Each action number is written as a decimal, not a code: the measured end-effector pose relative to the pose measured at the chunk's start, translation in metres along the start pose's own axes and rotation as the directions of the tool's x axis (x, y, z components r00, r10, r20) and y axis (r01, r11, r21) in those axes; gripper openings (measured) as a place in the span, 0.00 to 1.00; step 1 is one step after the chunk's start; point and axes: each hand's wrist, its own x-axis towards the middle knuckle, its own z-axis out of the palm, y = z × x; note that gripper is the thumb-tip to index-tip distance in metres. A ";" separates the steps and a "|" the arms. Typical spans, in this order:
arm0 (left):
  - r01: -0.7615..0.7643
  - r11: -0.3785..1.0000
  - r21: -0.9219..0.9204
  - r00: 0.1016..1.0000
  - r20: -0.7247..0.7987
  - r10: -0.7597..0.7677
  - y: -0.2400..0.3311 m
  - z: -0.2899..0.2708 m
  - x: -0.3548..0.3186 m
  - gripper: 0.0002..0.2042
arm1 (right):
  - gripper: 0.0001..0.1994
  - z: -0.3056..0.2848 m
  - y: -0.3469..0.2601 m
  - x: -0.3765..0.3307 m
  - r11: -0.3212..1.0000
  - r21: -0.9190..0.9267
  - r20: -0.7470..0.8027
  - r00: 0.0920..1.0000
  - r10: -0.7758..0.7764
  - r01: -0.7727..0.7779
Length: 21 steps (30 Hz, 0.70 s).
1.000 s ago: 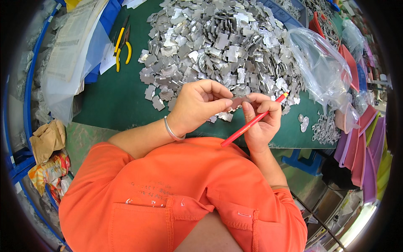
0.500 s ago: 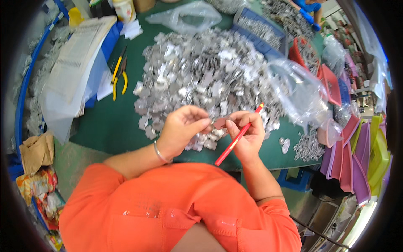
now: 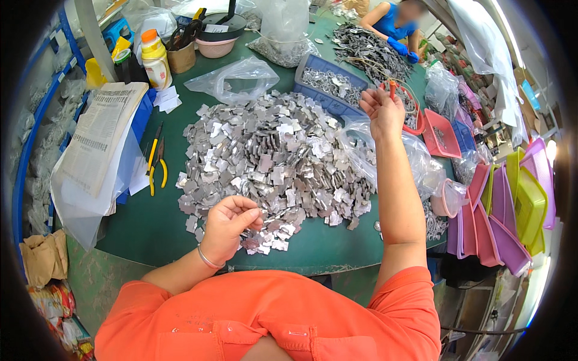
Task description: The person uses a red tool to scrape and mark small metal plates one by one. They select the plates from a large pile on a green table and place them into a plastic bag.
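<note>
A broad heap of small flat metal pieces [image 3: 265, 156] covers the middle of the green table. My left hand [image 3: 227, 225] hovers at the heap's near edge, thumb and fingers pinched together; whatever may be between them is hidden. My right hand [image 3: 384, 113] is stretched far forward, above the blue bin's right end and beside the red basket [image 3: 415, 120]. A red pen [image 3: 392, 89] is tucked in that hand, with only its end showing past the fingers. Metal rings [image 3: 331, 84] fill the blue bin [image 3: 328, 103] near it.
Yellow-handled pliers [image 3: 158, 168] and stacked papers [image 3: 99, 138] lie on the left. A clear plastic bag [image 3: 232, 81] rests behind the heap. On the right are a red tray [image 3: 439, 135] and pink, purple and green bins [image 3: 500, 204]. Across the table sits a blue-gloved person [image 3: 391, 27].
My right hand has swung away from my left, forward to the bins, and no metal piece shows in it now. My left hand is lower and further left. The view has tilted up.
</note>
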 end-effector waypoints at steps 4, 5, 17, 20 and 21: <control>-0.010 1.000 0.024 1.000 -0.018 0.010 0.002 0.002 0.003 0.05 | 0.08 0.010 -0.004 -0.021 1.000 0.008 0.094 0.995 0.011 -0.012; -0.001 1.000 0.031 1.000 -0.003 0.001 0.002 0.003 0.004 0.05 | 0.09 0.008 -0.001 -0.035 1.000 -0.012 0.242 0.970 0.009 -0.006; 0.032 0.999 0.010 0.999 0.012 -0.032 0.001 0.004 0.001 0.05 | 0.09 0.016 0.086 -0.164 0.446 -0.417 0.779 0.564 -0.274 0.792; 0.050 0.998 0.025 0.999 0.012 -0.050 -0.001 0.003 0.000 0.06 | 0.09 0.009 0.082 -0.178 0.747 -0.445 0.592 0.788 -0.169 0.494; 0.064 0.998 0.027 0.998 0.008 -0.065 -0.001 0.003 0.000 0.07 | 0.10 0.004 0.087 -0.181 0.833 -0.348 0.559 0.809 -0.183 0.429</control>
